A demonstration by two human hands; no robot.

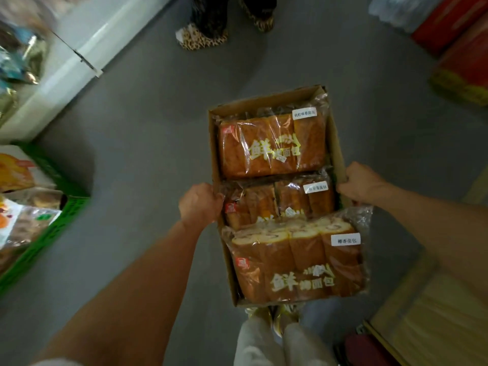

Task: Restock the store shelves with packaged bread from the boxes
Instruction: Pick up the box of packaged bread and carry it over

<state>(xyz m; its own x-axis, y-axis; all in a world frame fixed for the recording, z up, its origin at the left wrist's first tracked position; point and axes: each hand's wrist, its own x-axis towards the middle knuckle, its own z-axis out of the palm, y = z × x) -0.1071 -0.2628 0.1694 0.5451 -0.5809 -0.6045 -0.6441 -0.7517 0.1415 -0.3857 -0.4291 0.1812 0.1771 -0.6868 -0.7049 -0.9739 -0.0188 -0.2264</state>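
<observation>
At centre frame, over grey floor (148,143): open cardboard box (336,143), held up by both long sides. Left hand (199,204) at nine o'clock of the box, fingers curled over the side wall and clamped on it. Right hand (361,182) at three o'clock, fingers likewise hooked over the opposite wall.

Contents: three clear bags of bread, lying flat in a row. Far bag (272,146) at twelve o'clock, brown loaf slices, white label at its corner. Middle bag (280,200) partly tucked under its neighbour. Near bag (295,262) at six o'clock, rolled slices, riding up over the right wall, wrapper spilling past the edge. Anything beneath these three: cannot tell.

Step in hand, by judgement: carrying the box to the shelf. Best kept level, both grips even, near end not dipped, or the overhanging near bag likely slides out. Worth minding the shoes (203,37) of another person standing at twelve o'clock in the aisle.

At nine o'clock: white shelf base (79,62), blurred packets above. At eight o'clock: green crate (66,215) holding more wrapped bakery goods. At two o'clock: red cartons (459,30).
</observation>
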